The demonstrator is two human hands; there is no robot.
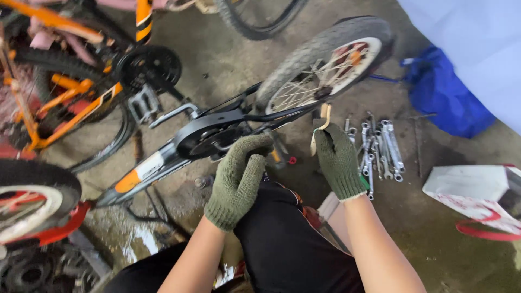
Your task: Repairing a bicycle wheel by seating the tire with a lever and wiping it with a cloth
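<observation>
In right hand (337, 160), upright tool (321, 127)

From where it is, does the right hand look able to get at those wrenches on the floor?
Probably yes. The right hand hovers just beside the wrenches, nothing lies between them, though it already holds a pale tool, so its grip isn't free.

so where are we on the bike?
Done: bike laid on its side, wrenches spread on the floor. In hand: right hand grips a pale-handled tool at the rear wheel; left hand hovers by the chain guard. Left: wheel is not yet off the frame.
</observation>
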